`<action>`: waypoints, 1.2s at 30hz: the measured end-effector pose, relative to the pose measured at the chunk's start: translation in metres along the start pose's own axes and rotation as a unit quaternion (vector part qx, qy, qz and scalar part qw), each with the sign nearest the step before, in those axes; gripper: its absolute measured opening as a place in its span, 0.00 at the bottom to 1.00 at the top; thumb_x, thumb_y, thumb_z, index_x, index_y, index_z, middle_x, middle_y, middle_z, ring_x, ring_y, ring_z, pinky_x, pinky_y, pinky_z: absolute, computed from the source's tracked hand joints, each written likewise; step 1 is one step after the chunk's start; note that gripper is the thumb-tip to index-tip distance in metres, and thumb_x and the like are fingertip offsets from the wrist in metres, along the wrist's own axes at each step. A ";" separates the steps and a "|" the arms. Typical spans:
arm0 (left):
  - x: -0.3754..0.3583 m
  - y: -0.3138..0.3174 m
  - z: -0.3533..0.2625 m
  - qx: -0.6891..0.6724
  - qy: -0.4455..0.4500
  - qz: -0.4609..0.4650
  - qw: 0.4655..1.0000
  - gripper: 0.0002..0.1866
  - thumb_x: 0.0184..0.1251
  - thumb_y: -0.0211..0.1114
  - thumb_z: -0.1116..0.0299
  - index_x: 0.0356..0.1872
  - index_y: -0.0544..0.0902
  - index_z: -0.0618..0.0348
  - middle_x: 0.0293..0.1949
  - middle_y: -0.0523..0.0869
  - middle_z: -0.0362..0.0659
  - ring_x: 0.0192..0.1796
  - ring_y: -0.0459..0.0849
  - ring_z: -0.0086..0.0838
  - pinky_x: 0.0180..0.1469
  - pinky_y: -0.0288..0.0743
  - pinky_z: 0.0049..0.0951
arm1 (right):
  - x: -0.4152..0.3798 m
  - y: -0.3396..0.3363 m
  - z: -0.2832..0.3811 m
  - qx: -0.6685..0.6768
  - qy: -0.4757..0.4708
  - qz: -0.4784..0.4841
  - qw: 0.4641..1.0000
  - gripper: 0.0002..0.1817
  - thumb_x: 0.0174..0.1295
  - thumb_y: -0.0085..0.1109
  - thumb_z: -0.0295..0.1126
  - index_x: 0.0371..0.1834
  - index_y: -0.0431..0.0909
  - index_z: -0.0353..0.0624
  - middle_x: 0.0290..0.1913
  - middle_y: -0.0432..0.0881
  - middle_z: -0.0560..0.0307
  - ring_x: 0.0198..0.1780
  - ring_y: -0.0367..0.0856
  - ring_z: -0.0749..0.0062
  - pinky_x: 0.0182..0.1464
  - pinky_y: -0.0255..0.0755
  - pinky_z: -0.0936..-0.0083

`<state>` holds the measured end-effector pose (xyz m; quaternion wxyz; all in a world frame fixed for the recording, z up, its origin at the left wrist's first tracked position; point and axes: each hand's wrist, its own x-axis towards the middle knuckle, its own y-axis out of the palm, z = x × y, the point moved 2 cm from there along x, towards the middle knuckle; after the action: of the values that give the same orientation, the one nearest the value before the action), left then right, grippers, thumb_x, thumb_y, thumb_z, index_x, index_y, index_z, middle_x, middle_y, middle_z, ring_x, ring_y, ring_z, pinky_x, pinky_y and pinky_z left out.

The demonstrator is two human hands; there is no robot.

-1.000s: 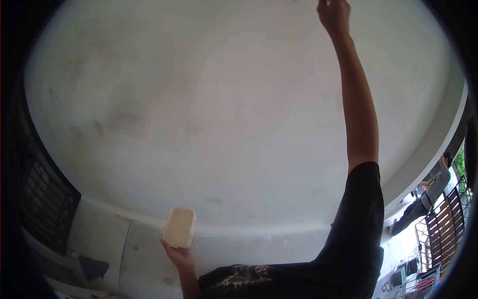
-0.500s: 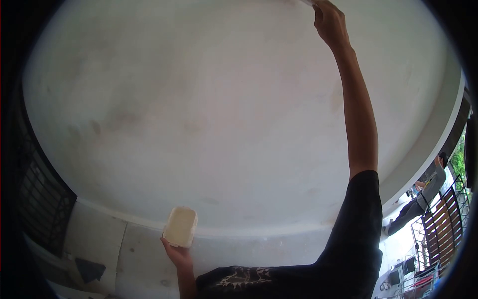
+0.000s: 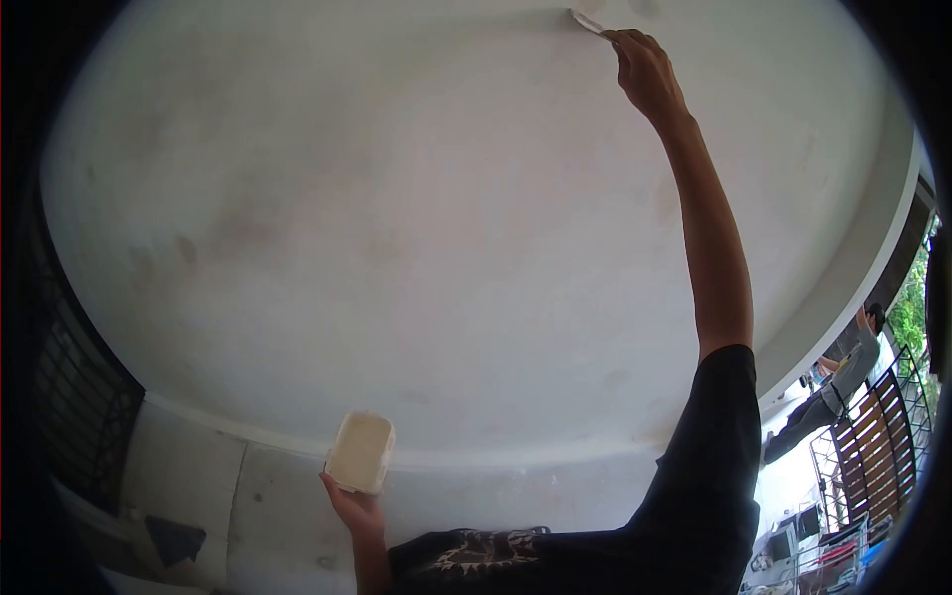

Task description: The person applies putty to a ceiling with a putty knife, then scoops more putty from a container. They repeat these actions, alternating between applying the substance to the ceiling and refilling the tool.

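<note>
High on the pale wall (image 3: pixel 426 248), my right hand (image 3: pixel 650 74) is closed around a slim flat tool with a pale head (image 3: pixel 589 22); its kind I cannot tell. The head points up and left, its tip at the wall surface, and a faint darker streak runs leftward from it. Down at the lower left, my left hand (image 3: pixel 355 508) grips a cream rectangular tub (image 3: pixel 361 453) from beneath, the thumb at its lower left edge. The tub's open face is turned toward me and looks pale cream inside. Uneven grey and brownish patches mark the wall.
Dark metal grilles (image 3: pixel 79 407) stand at the left. At the right, beyond the wall's edge, another person (image 3: pixel 843 382) stands near a slatted wooden gate (image 3: pixel 878 421). A rack with cloths (image 3: pixel 838 560) is at lower right, and a dark triangular thing (image 3: pixel 177 540) lies at lower left.
My right hand has come slightly down and left, bringing the tool's head into full view. My left hand and the tub have stayed nearly in place.
</note>
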<state>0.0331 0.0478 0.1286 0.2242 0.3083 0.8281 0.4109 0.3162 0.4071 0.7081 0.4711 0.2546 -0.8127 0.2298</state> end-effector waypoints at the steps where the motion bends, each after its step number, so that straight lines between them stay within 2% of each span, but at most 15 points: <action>1: 0.000 0.000 0.000 -0.005 -0.005 0.001 1.000 0.34 0.72 0.45 0.37 0.68 0.64 0.49 0.64 0.73 0.42 0.63 0.75 0.40 0.53 0.76 0.51 | 0.004 -0.007 -0.006 -0.003 -0.010 -0.011 1.000 0.10 0.65 0.54 0.22 0.48 0.80 0.39 0.43 0.83 0.49 0.45 0.81 0.52 0.47 0.76 0.62; 6: -0.005 0.010 -0.002 0.002 0.011 0.014 1.000 0.34 0.72 0.45 0.37 0.68 0.64 0.49 0.64 0.73 0.42 0.62 0.75 0.40 0.53 0.76 0.50 | 0.031 -0.033 -0.030 -0.032 0.003 -0.104 0.994 0.11 0.65 0.53 0.24 0.47 0.82 0.40 0.44 0.84 0.48 0.44 0.81 0.51 0.47 0.77 0.63; 10: -0.005 0.008 0.000 -0.009 0.006 0.012 1.000 0.34 0.72 0.45 0.37 0.68 0.64 0.49 0.64 0.73 0.42 0.62 0.75 0.40 0.53 0.76 0.51 | 0.035 -0.016 -0.041 -0.071 -0.007 -0.109 0.991 0.13 0.64 0.52 0.21 0.49 0.82 0.41 0.44 0.84 0.47 0.45 0.81 0.51 0.47 0.77 0.62; 15: -0.005 0.007 -0.001 -0.029 -0.007 0.007 1.000 0.31 0.75 0.43 0.41 0.68 0.64 0.51 0.63 0.72 0.45 0.62 0.74 0.39 0.56 0.74 0.48 | 0.005 0.018 -0.017 -0.050 -0.007 0.003 0.999 0.17 0.60 0.51 0.17 0.50 0.82 0.41 0.42 0.84 0.47 0.46 0.81 0.50 0.48 0.77 0.61; 18: -0.005 0.011 -0.003 -0.032 -0.018 -0.001 0.999 0.31 0.75 0.44 0.41 0.68 0.64 0.51 0.63 0.72 0.45 0.62 0.74 0.39 0.57 0.74 0.47 | -0.016 0.023 0.002 -0.035 -0.009 0.012 0.999 0.17 0.59 0.50 0.16 0.46 0.84 0.43 0.41 0.84 0.48 0.44 0.81 0.50 0.49 0.77 0.62; 23: -0.010 0.025 -0.011 0.004 -0.023 -0.002 1.000 0.31 0.76 0.44 0.43 0.69 0.65 0.53 0.63 0.74 0.44 0.62 0.75 0.37 0.58 0.74 0.41 | -0.043 -0.009 0.041 0.048 0.025 0.038 0.998 0.14 0.61 0.53 0.16 0.47 0.82 0.39 0.41 0.84 0.50 0.44 0.82 0.53 0.46 0.78 0.65; 25: -0.003 0.015 -0.005 0.008 -0.015 0.016 1.000 0.31 0.74 0.45 0.41 0.68 0.65 0.51 0.63 0.74 0.44 0.62 0.76 0.37 0.54 0.76 0.45 | -0.040 -0.022 0.047 0.093 0.045 0.036 0.994 0.13 0.62 0.53 0.17 0.46 0.82 0.39 0.41 0.84 0.50 0.43 0.82 0.53 0.46 0.78 0.65; 26: -0.001 0.010 -0.005 0.016 -0.005 0.040 0.999 0.32 0.73 0.45 0.39 0.68 0.65 0.49 0.63 0.74 0.43 0.61 0.77 0.38 0.50 0.79 0.49 | -0.039 -0.030 0.046 0.086 0.034 -0.013 0.996 0.11 0.63 0.54 0.19 0.45 0.82 0.38 0.41 0.84 0.48 0.42 0.83 0.53 0.45 0.77 0.66; 29: 0.001 0.004 -0.006 0.025 -0.010 0.053 0.998 0.32 0.73 0.45 0.39 0.68 0.65 0.49 0.63 0.74 0.43 0.61 0.77 0.38 0.50 0.78 0.49 | -0.015 -0.053 0.035 0.048 0.045 -0.119 0.991 0.09 0.65 0.56 0.29 0.44 0.81 0.39 0.37 0.83 0.44 0.40 0.82 0.47 0.42 0.76 0.65; 30: 0.014 -0.028 -0.009 0.028 -0.012 0.056 0.998 0.32 0.73 0.45 0.39 0.68 0.65 0.49 0.63 0.74 0.43 0.61 0.77 0.38 0.50 0.78 0.49 | -0.015 -0.042 0.055 0.025 0.092 -0.123 0.988 0.10 0.66 0.55 0.32 0.45 0.81 0.40 0.37 0.83 0.44 0.40 0.82 0.45 0.42 0.75 0.63; 31: 0.010 -0.026 -0.012 0.011 -0.015 0.055 0.998 0.31 0.75 0.44 0.41 0.68 0.65 0.52 0.63 0.74 0.44 0.62 0.76 0.37 0.55 0.75 0.45 | 0.000 -0.048 0.048 0.005 0.127 -0.111 0.986 0.10 0.66 0.55 0.34 0.45 0.81 0.42 0.36 0.83 0.43 0.40 0.82 0.45 0.42 0.75 0.62; 32: 0.008 -0.031 -0.013 -0.006 -0.020 0.050 0.999 0.31 0.76 0.43 0.43 0.68 0.65 0.55 0.63 0.74 0.45 0.63 0.75 0.35 0.60 0.73 0.40 | 0.010 -0.048 0.050 0.006 0.174 -0.101 0.980 0.11 0.66 0.55 0.32 0.49 0.81 0.45 0.36 0.83 0.43 0.38 0.82 0.47 0.40 0.75 0.63; 33: 0.028 -0.084 -0.009 -0.006 -0.023 0.049 0.998 0.31 0.76 0.43 0.43 0.68 0.65 0.55 0.63 0.74 0.45 0.63 0.75 0.35 0.60 0.73 0.40 | 0.000 -0.028 0.087 0.005 0.174 -0.099 0.980 0.11 0.66 0.55 0.32 0.49 0.81 0.45 0.36 0.83 0.43 0.38 0.82 0.47 0.40 0.75 0.63; 35: 0.033 -0.098 -0.001 0.009 -0.017 0.038 0.999 0.33 0.72 0.45 0.37 0.68 0.65 0.49 0.63 0.74 0.42 0.61 0.76 0.38 0.50 0.77 0.50 | 0.023 -0.017 0.075 0.026 0.090 -0.153 0.984 0.13 0.68 0.49 0.25 0.50 0.81 0.38 0.48 0.82 0.39 0.51 0.79 0.44 0.52 0.74 0.58; 36: 0.034 -0.098 0.000 0.011 -0.016 0.039 0.999 0.33 0.72 0.45 0.37 0.68 0.65 0.49 0.63 0.74 0.42 0.61 0.76 0.38 0.50 0.77 0.50 | 0.032 -0.008 0.062 0.025 0.092 -0.155 0.983 0.13 0.68 0.49 0.25 0.50 0.81 0.38 0.48 0.82 0.39 0.51 0.79 0.44 0.52 0.74 0.58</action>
<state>-0.0233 0.0249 0.0443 0.2179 0.3492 0.8161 0.4056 0.2676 0.3561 0.7090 0.5670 0.3668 -0.7109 0.1966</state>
